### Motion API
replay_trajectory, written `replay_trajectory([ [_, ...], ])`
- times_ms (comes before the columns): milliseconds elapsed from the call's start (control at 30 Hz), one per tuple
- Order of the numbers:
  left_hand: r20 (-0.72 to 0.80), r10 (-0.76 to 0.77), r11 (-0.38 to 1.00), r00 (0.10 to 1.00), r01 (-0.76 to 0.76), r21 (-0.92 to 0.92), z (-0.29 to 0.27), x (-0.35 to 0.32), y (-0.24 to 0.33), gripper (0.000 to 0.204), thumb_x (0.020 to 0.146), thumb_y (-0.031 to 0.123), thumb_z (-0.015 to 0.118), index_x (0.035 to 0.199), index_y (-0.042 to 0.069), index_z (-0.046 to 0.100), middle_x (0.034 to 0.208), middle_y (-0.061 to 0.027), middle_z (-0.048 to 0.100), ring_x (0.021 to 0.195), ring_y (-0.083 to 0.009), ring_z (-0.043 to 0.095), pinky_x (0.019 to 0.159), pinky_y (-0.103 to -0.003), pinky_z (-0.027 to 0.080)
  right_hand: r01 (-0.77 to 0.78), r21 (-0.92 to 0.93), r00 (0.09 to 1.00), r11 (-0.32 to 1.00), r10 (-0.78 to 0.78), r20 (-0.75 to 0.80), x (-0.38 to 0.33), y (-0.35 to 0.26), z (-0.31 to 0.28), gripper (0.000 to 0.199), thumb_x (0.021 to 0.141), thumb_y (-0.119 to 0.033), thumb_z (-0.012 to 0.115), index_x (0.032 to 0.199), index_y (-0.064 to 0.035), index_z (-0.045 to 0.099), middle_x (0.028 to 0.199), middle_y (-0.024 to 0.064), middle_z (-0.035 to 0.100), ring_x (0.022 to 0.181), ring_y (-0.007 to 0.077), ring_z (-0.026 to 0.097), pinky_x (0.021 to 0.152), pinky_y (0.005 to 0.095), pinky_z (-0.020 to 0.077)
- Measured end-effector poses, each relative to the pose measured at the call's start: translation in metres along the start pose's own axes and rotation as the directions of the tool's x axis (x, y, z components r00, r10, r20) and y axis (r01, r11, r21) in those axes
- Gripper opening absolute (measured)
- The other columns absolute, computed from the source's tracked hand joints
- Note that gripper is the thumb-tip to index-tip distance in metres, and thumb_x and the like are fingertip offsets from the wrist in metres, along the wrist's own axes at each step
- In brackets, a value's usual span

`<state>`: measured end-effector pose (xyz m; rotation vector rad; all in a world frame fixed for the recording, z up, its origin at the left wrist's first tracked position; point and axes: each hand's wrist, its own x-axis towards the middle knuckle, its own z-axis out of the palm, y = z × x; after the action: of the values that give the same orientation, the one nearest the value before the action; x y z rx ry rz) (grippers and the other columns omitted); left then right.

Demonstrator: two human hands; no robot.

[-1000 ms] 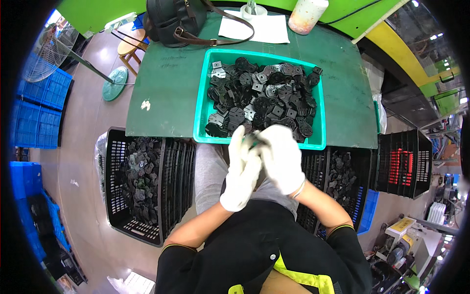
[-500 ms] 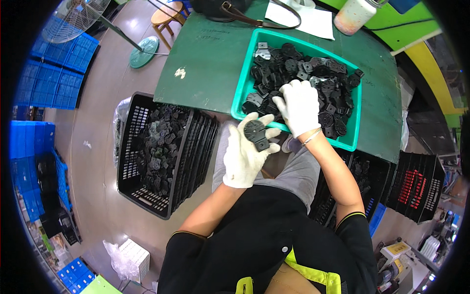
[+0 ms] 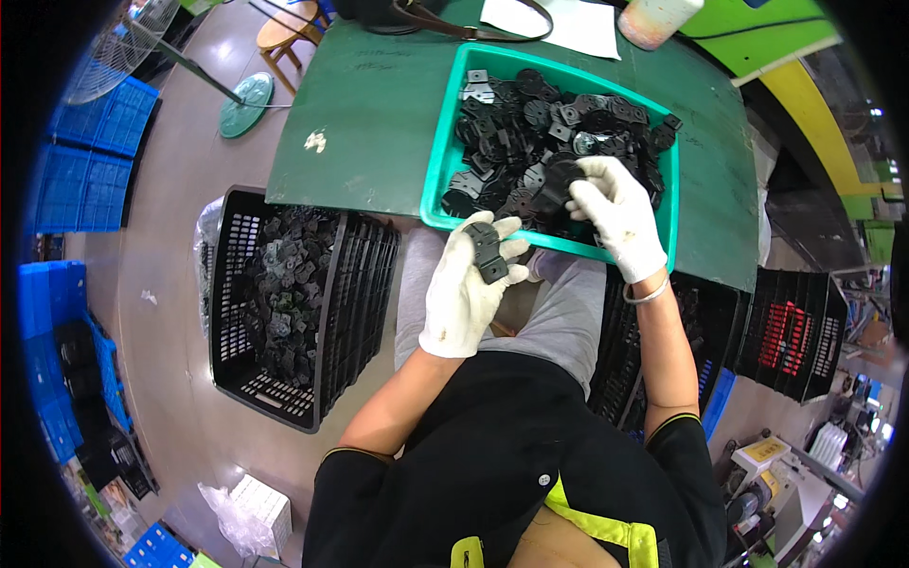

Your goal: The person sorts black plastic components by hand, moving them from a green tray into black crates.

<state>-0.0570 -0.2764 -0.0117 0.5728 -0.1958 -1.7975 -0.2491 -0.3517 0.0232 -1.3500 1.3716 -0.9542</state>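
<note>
Left hand (image 3: 464, 293) grips black plastic part (image 3: 487, 252) over lap, just near of teal tray (image 3: 434, 180). Right hand (image 3: 615, 213) closed on another part (image 3: 561, 180) inside tray pile. Black crate (image 3: 284, 303) left, within drop reach.

This is a factory floor or assembly workshop. A green desk (image 3: 379, 123) carries a teal tray (image 3: 437, 161) heaped with identical black plastic parts (image 3: 530, 133). Black slatted crates (image 3: 284, 303) of more such parts stand on the bare concrete floor (image 3: 170, 237) beside stacked blue crates (image 3: 85, 170), a standing fan (image 3: 123, 47) and a wooden stool (image 3: 284, 33).
</note>
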Motion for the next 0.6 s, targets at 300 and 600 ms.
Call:
replay_trajectory([
  [300, -0.039, 0.019, 0.937, 0.999, -0.005, 0.35, 0.003, -0.003, -0.031, 0.035, 0.086, -0.002, 0.058, 0.119, 0.001, 0.047, 0.101, -0.0055, 0.06, 0.079, -0.0097, 0.058, 0.074, -0.023, 0.049, 0.005, 0.197, 0.994, 0.98, -0.026, 0.102, -0.058, 0.013, 0.032, 0.032, 0.081, -0.014, 0.067, 0.11, -0.0019, 0.06, 0.09, 0.0071, 0.066, 0.078, 0.0094, 0.061, 0.069, 0.0251, 0.0491],
  [600, 0.047, -0.047, 0.98, 0.998, 0.037, 0.196, 0.008, -0.005, -0.051, 0.034, 0.087, -0.001, 0.056, 0.119, 0.001, 0.046, 0.11, -0.0089, 0.057, 0.094, -0.0164, 0.058, 0.085, -0.031, 0.049, 0.151, -0.09, 0.984, 0.984, -0.159, -0.082, -0.084, 0.031, 0.027, 0.02, 0.078, -0.012, 0.069, 0.092, 0.0003, 0.062, 0.091, 0.0102, 0.058, 0.077, 0.0187, 0.06, 0.065, 0.0289, 0.0478],
])
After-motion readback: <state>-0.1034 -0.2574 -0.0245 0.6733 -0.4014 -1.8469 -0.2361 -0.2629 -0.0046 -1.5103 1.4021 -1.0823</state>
